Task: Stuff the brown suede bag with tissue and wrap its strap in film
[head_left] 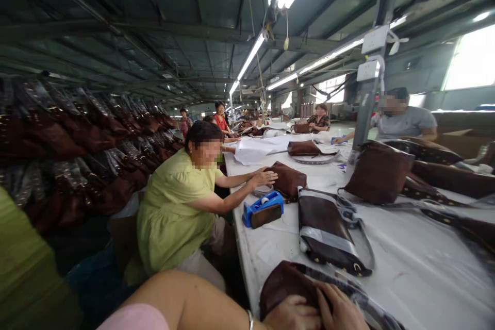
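At the bottom edge of the head view, both of my hands lie on a dark brown leather bag (286, 283) at the near end of a long white table (410, 268). My left hand (294, 315), with a bracelet on its wrist, is curled against the bag's near side. My right hand (340, 310) grips the bag from the right, fingers laid over the leather. A clear plastic sheet (371, 309) trails from under the bag to the right. The lower part of the bag is cut off by the frame.
A brown bag with grey wrapping (328, 232) lies just beyond mine. A seated co-worker in a green top (174, 206) reaches for another brown bag (290, 179) beside a blue tape dispenser (263, 210). More bags, seated people and a grey post (367, 98) lie farther along. Hanging bags (77, 149) fill the left.
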Available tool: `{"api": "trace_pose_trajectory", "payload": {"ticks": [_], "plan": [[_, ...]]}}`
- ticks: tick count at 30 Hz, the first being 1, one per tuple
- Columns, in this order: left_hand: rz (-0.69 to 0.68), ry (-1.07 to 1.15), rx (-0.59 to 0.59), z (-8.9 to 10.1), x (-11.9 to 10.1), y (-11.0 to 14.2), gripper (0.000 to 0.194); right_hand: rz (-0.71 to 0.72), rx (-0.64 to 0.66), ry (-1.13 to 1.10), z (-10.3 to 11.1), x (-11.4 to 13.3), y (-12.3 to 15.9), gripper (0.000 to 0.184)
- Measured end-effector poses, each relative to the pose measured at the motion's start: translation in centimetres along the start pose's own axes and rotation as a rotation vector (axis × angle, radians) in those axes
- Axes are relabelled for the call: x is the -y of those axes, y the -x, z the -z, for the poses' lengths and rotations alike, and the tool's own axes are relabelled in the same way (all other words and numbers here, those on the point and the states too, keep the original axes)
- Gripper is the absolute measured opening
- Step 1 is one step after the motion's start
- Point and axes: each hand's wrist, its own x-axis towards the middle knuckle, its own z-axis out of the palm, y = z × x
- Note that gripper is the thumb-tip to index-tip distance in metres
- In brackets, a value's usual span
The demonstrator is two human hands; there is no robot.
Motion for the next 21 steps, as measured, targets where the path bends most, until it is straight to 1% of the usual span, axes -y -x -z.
{"api": "trace_pose_trajectory", "payload": {"ticks": [3, 6, 7, 9, 11, 14, 17, 20, 21], "plan": [[0.021, 0.036, 0.010, 2.2, -0.7, -0.1, 0.026, -0.018, -0.038, -0.022, 0.5, 0.7, 0.2, 0.037], [0.103, 0.163, 0.000, 5.4, -2.2, -0.2, 0.038, -0.044, -0.085, -0.019, 1.5, 2.5, 0.6, 0.036], [0.143, 0.206, 0.000, 6.5, -2.6, -0.2, 0.039, -0.041, -0.087, -0.014, 1.9, 3.2, 0.7, 0.036], [0.190, 0.278, 0.002, 8.3, -3.3, -0.3, 0.035, -0.062, -0.070, -0.026, 2.6, 4.4, 0.8, 0.036], [0.211, 0.362, 0.006, 9.5, -3.3, -0.5, 0.032, -0.085, -0.038, -0.049, 3.3, 5.2, 0.8, 0.034], [0.203, 0.493, 0.041, 10.4, -2.4, -0.9, 0.034, -0.094, 0.019, -0.102, 5.1, 5.7, 1.2, 0.036], [0.170, 0.605, 0.070, 11.6, -1.1, -0.9, 0.042, -0.100, 0.067, -0.108, 8.5, 6.7, 3.3, 0.042], [0.165, 0.667, 0.067, 13.9, -0.6, 0.4, 0.051, -0.076, 0.126, -0.070, 11.7, 8.6, 7.3, 0.047], [0.160, 0.663, 0.066, 14.7, -0.8, 1.0, 0.054, -0.067, 0.150, -0.043, 12.3, 9.1, 8.8, 0.054]]}}
